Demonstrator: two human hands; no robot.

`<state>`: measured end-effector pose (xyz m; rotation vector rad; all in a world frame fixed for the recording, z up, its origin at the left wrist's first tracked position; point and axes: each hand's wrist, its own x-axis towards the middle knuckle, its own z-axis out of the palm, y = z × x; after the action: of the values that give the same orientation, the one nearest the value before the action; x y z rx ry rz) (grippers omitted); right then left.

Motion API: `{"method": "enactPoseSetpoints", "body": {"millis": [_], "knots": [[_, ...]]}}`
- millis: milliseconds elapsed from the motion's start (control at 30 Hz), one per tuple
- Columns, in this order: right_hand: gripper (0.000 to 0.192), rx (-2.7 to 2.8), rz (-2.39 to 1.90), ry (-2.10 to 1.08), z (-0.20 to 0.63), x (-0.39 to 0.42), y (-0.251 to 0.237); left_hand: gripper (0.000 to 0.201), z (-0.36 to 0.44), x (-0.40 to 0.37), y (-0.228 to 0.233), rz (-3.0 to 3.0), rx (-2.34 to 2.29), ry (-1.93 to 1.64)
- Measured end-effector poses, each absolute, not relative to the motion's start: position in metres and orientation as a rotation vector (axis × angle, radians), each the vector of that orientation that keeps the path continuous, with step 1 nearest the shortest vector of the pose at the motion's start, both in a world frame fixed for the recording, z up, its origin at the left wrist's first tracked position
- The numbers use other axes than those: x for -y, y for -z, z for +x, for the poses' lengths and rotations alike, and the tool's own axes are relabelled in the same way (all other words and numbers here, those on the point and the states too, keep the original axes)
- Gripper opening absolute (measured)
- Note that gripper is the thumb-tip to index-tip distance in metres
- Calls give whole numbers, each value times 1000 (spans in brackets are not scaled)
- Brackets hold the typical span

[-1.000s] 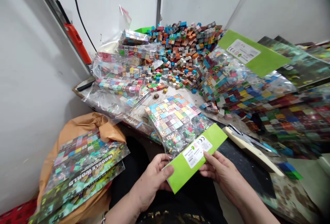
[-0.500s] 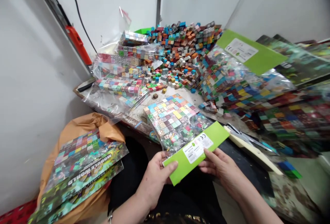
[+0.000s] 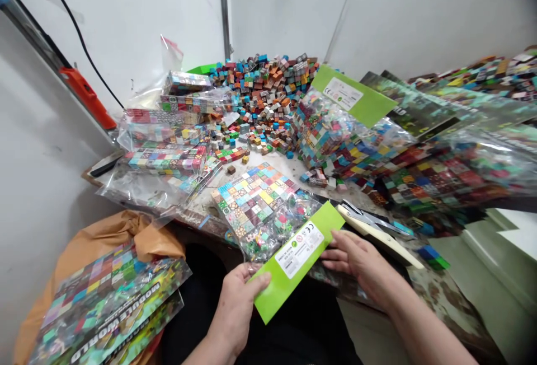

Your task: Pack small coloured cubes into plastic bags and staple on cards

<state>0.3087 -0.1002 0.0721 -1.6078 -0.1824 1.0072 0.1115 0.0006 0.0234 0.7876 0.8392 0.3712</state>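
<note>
**Both hands on the green card**

The left hand (image 3: 237,309) pinches the green card (image 3: 297,258) at its 7 o'clock end, fingers closed on it. The right hand (image 3: 356,261) grips its 3 o'clock edge. The card tops a bag of blocks (image 3: 255,208) lying on the bench (image 3: 285,160).

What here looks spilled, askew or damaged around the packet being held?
A heap of loose cubes sprawls across the table, with strays scattered toward the bagged sets. The green header card, held by the left hand and right hand, sits tilted. No damage visible.
</note>
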Motion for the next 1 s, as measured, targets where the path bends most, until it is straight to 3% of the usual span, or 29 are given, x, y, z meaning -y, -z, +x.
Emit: {"method": "enactPoseSetpoints", "body": {"millis": [500, 700, 900, 1000], "knots": [[23, 296, -1763, -928, 334, 71, -65, 27, 77, -39, -22, 663, -821, -361], [24, 292, -1753, -878, 327, 66, -64, 50, 60, -7, -4, 353, -748, -667], [27, 328, -1752, -865, 326, 67, -60, 55, 78, 20, 4, 506, -479, -288], [27, 372, -1762, -858, 328, 69, -57, 47, 107, 27, -7, 531, -477, -306]]}}
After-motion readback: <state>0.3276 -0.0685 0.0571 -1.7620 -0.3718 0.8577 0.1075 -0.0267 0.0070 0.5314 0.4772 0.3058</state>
